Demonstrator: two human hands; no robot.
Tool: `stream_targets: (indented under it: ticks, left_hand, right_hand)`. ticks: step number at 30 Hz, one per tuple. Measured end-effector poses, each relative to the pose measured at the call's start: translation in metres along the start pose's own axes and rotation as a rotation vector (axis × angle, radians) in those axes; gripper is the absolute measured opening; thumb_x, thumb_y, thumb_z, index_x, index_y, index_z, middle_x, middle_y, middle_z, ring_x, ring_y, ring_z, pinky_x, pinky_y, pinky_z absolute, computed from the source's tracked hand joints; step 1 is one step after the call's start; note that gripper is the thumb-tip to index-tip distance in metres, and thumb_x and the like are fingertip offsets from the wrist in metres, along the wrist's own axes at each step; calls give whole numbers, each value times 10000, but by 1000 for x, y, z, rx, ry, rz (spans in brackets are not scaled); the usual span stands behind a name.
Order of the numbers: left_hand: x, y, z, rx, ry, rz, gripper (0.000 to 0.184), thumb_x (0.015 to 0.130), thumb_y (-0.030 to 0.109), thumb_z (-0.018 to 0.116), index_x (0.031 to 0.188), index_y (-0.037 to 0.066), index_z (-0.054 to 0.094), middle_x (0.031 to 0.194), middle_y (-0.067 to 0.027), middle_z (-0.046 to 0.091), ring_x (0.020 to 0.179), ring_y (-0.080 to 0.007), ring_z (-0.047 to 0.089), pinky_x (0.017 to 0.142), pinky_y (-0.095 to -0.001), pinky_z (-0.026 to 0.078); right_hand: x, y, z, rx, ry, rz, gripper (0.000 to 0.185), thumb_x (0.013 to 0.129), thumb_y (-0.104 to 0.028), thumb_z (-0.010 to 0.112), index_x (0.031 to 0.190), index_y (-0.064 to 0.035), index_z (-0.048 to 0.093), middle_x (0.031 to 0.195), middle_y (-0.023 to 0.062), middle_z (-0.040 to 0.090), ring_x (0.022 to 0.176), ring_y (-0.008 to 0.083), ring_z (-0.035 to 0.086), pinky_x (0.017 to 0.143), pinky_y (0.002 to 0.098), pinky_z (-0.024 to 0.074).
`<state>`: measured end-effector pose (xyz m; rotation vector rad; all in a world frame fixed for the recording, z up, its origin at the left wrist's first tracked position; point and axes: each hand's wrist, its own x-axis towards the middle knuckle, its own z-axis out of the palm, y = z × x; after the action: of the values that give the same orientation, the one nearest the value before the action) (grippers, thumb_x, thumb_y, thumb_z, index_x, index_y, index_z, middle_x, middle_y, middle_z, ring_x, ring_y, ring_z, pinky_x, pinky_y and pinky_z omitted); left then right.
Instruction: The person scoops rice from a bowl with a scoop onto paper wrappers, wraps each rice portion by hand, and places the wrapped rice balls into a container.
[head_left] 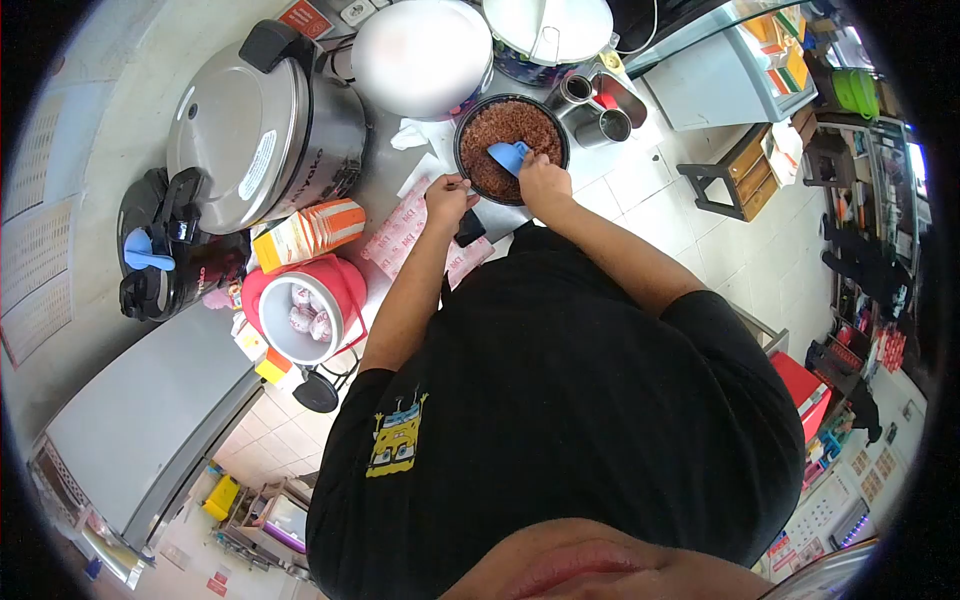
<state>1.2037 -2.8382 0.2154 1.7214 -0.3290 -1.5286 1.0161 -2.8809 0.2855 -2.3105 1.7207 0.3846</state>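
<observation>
Right hand [546, 186]: gripping blue scoop [509, 156], pointed left over brown rice-like grains [512, 118]; left hand [449, 202]: curled beside pot [459, 150], hold unclear.

A grey counter [384, 162] carries a large multicooker with a steel lid [240, 130] and, to the right of it, a round black bowl [457, 152] of brown, grainy food. Pink-printed wrapping paper [398, 236] and a crumpled white tissue [408, 136] lie between them. Two steel cups [605, 128] stand just beside the bowl.
</observation>
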Motion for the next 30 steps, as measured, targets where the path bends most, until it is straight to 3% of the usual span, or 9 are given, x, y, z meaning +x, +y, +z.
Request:
stream_targets:
  ticks: [4, 6, 9, 12, 19, 25, 27, 30]
  left_hand:
    - [-2, 2, 1, 12, -7, 12, 84, 958, 15, 632, 1018, -12, 579, 942, -87, 568, 776, -199, 651, 718, -328, 647]
    - [-3, 5, 1, 17, -21, 2, 80, 956, 12, 633, 1004, 4, 568, 932, -80, 565, 765, -194, 646, 724, -337, 647]
    - [4, -1, -3, -27, -48, -6, 85, 952, -4, 626, 993, 6, 552, 929, -89, 560, 736, -200, 658, 689, -330, 648]
    - [8, -2, -4, -18, -58, -16, 93, 948, -15, 626, 977, 22, 546, 911, -76, 553, 708, -187, 637, 700, -335, 649]
    - [7, 0, 0, -34, -36, -25, 103, 940, -28, 624, 951, 26, 538, 906, -71, 550, 725, -179, 617, 695, -333, 652]
    - [11, 2, 2, 44, -12, -2, 103, 936, -32, 626, 952, 16, 537, 923, -80, 550, 789, -195, 635, 672, -317, 652]
    - [9, 6, 2, 45, 2, -63, 143, 938, -38, 614, 1045, 17, 537, 939, -76, 588, 779, -172, 627, 737, -371, 640]
    - [0, 10, 8, 30, 85, -22, 240, 924, -53, 619, 1149, 2, 558, 933, -80, 603, 788, -168, 636, 728, -359, 634]
  right_hand:
    - [7, 3, -16, -15, -68, -88, 288, 940, -119, 553, 1137, 41, 689, 1116, 199, 687, 914, 318, 739, 787, 398, 607]
    - [19, 8, -26, 167, -273, -19, 234, 909, -99, 577, 1045, 2, 738, 1128, 211, 711, 998, 343, 725, 851, 434, 593]
    - [36, 19, -10, 187, -349, -127, 239, 870, -94, 599, 1047, -15, 738, 1110, 243, 709, 1044, 372, 703, 894, 458, 575]
    - [36, 17, -10, 259, -376, -168, 258, 847, -100, 588, 1051, 10, 702, 1068, 270, 696, 1028, 420, 683, 901, 483, 554]
    - [33, 14, -9, 319, -346, -192, 255, 839, -85, 578, 1037, 11, 706, 1093, 293, 678, 1081, 421, 657, 939, 492, 532]
    - [52, 41, 8, 350, -312, -246, 299, 819, -114, 600, 1076, -27, 724, 1035, 269, 698, 1025, 420, 671, 945, 492, 523]
    - [62, 61, 5, 479, -381, -383, 291, 818, -125, 595, 1059, -39, 736, 997, 262, 707, 994, 417, 681, 946, 493, 520]
    - [69, 62, 9, 437, -332, -312, 270, 841, -123, 569, 1026, -26, 740, 990, 267, 708, 1002, 411, 685, 941, 487, 524]
